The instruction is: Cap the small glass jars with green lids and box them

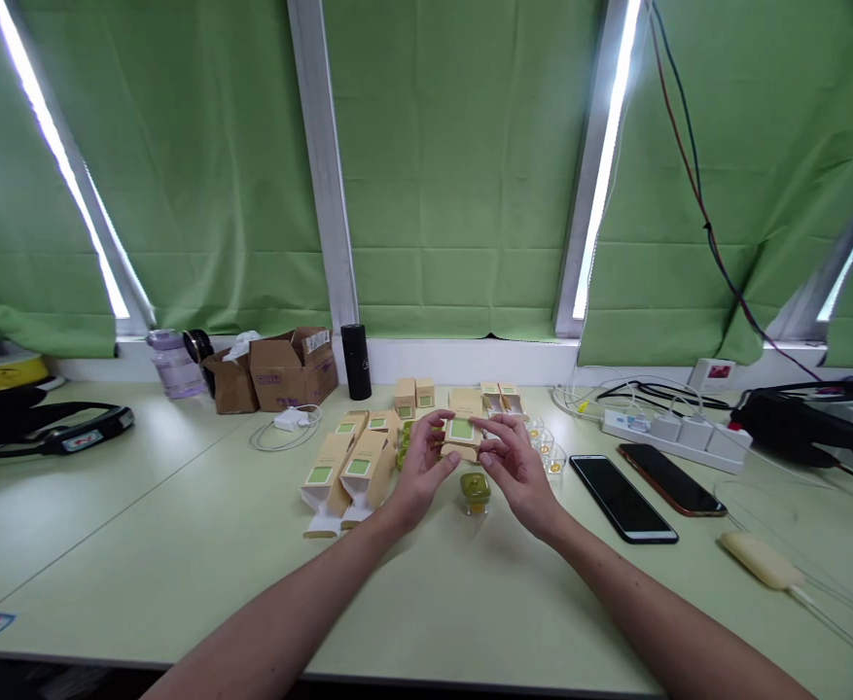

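Observation:
In the middle of the table, my left hand (421, 469) and my right hand (519, 473) hold a small tan cardboard box (462, 429) between their fingertips. The box has a green label, and its lower flap hangs open toward me. Just below it stands a small glass jar (476, 494) with a green lid and something yellow inside. To the left of my left hand lie several open tan boxes (359, 469) with white insides. Several green-lidded jars (402, 445) are partly hidden behind my left hand. Clear glass jars (555, 459) with yellow bits stand right of my right hand.
More tan boxes (424, 393) stand at the back. Two phones (622, 498) lie on the right, near a power strip (678, 437) and a cream-coloured charger (760, 560). A brown carton (287, 374), a black bottle (356, 362) and a purple jug (176, 365) line the back left.

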The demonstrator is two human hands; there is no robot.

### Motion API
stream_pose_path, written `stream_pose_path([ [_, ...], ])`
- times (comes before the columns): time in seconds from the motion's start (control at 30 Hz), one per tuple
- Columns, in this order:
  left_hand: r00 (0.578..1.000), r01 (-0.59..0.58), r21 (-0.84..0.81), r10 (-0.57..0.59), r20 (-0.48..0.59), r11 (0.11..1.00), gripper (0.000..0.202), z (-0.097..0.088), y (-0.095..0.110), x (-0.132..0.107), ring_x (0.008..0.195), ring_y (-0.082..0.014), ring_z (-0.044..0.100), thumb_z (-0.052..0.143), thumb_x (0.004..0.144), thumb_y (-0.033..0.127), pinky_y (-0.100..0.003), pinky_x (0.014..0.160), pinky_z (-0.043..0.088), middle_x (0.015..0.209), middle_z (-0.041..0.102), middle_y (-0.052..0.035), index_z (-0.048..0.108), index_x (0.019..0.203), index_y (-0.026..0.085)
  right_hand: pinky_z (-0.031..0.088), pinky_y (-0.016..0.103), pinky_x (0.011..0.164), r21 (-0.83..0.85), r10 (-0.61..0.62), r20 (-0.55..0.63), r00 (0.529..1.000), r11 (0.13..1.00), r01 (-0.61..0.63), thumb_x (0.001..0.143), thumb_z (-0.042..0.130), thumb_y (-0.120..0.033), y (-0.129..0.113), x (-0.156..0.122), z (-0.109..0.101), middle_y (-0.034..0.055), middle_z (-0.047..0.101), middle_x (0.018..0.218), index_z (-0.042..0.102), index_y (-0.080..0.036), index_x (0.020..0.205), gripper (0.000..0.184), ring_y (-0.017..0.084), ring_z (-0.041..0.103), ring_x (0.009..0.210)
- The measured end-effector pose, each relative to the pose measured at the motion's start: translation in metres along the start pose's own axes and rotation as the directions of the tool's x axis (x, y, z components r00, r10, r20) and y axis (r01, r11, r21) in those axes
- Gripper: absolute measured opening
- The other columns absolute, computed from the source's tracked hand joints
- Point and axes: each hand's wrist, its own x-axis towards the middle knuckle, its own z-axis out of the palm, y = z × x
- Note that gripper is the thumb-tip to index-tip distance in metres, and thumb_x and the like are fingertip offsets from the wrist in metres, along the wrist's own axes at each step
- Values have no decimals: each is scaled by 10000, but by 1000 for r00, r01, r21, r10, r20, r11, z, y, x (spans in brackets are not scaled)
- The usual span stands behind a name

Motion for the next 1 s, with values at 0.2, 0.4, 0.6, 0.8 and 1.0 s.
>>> stream_pose_path([
  [0.2,1000,-14,22,15,-15,1000,494,0,2,1,1118,-216,560,744,883,418,-351,986,494,1353,512,-80,533,1310,285,614,410,991,-4,-10,16,1000,1000,10,1014,646,-407,-2,-1,1,57,394,1305,643,-374,1388,376,145,690,966],
  [0.4,1000,-19,15,19,-13,1000,481,1,2,1,1122,-213,566,736,895,414,-345,987,492,1330,524,-77,527,1308,282,600,417,1029,9,-1,21,1000,1000,1,1008,665,-389,0,-1,1,51,382,1330,634,-386,1391,384,148,696,999],
  [0.6,999,-10,19,11,-48,1000,473,3,3,0,1136,-211,540,766,891,414,-336,996,479,1340,495,-74,557,1295,283,605,426,1025,3,3,20,1000,1000,-3,995,685,-415,1,-1,1,57,387,1337,632,-380,1394,404,166,700,1017],
  [0.8,999,-12,57,14,-43,998,485,4,4,-1,1130,-215,556,768,904,452,-338,985,483,1339,502,-87,552,1302,278,608,413,1016,-4,7,4,1000,1000,-7,990,694,-413,1,-1,2,53,393,1329,643,-393,1374,388,159,704,1000],
  [1.0,998,-45,91,49,-45,995,490,3,0,-1,1110,-218,595,757,914,480,-354,971,501,1331,521,-96,544,1302,270,616,404,1002,-23,7,-4,1000,1000,-7,994,684,-421,1,0,3,56,396,1327,640,-381,1377,387,147,702,976],
])
